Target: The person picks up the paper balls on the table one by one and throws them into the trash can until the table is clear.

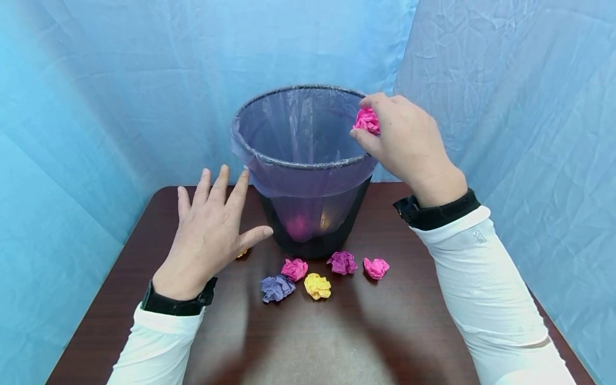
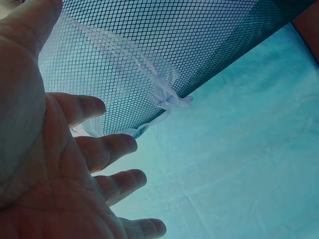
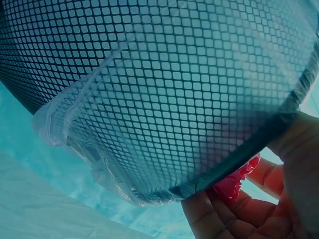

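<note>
Head view: right hand pinches a pink paper ball between thumb and fingers, at the 3 o'clock side of the bin; the bin's mouth lies at 9 o'clock from the ball. Ball roundish, no clear long axis. Left hand is farther from it, at 8 o'clock of the mouth, fingers spread wide, holding nothing. See-through liner folds over the rim. Pink paper and yellow paper show through the mesh. On the brown surface, about 6 o'clock of the bin: blue-violet ball, second pink ball, yellow ball, purple ball; third pink ball at 5 o'clock. Orange scrap at 7 o'clock, mostly hidden by the left hand. Blue curtain behind and both sides.

Left wrist view: fingers spread, mesh at 12 o'clock, bunched liner near centre, curtain at 4 o'clock. Can't tell if the hand touches the bin.

Right wrist view: hand at 4 to 5 o'clock, pink paper ball in the fingers, partly hidden by the rim. Ball-to-rim contact: can't tell.
</note>
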`<action>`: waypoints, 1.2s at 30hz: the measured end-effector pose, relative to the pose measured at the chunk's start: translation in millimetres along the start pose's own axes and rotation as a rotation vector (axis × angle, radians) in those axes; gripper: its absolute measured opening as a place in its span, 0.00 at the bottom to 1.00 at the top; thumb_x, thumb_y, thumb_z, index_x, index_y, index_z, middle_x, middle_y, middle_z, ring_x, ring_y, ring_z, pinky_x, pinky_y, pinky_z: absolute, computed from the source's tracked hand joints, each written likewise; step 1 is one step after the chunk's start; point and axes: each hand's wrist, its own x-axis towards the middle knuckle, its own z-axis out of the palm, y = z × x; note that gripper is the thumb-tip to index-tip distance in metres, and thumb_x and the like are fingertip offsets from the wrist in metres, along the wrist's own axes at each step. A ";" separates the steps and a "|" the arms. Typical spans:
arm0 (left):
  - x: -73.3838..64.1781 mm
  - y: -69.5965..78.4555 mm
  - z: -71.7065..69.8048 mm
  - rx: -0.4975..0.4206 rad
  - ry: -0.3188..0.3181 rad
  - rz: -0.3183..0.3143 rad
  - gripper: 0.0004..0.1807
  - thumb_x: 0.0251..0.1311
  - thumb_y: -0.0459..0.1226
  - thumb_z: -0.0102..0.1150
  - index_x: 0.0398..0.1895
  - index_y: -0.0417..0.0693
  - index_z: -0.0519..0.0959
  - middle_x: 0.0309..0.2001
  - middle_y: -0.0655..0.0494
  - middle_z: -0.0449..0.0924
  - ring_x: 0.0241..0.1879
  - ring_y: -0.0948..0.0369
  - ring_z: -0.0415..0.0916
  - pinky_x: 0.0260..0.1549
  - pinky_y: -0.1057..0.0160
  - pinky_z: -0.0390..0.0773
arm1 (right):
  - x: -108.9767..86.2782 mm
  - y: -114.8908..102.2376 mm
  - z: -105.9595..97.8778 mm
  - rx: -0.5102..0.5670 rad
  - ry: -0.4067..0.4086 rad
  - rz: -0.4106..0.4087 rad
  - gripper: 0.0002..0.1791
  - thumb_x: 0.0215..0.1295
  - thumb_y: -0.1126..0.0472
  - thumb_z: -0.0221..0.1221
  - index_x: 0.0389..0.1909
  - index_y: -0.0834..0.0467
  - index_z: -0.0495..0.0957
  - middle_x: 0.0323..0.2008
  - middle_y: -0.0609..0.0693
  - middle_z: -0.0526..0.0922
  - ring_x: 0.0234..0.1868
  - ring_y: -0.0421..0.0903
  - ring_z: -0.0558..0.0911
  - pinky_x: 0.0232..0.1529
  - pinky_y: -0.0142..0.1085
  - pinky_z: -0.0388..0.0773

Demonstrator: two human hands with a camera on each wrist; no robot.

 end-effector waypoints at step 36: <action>-4.5 -0.7 8.2 -0.023 -0.063 -0.038 0.58 0.57 0.67 0.68 0.84 0.51 0.56 0.81 0.34 0.54 0.80 0.31 0.46 0.67 0.17 0.44 | -1.8 0.1 1.0 -0.001 -0.014 0.008 0.31 0.75 0.45 0.61 0.71 0.56 0.73 0.47 0.61 0.86 0.48 0.60 0.83 0.44 0.56 0.81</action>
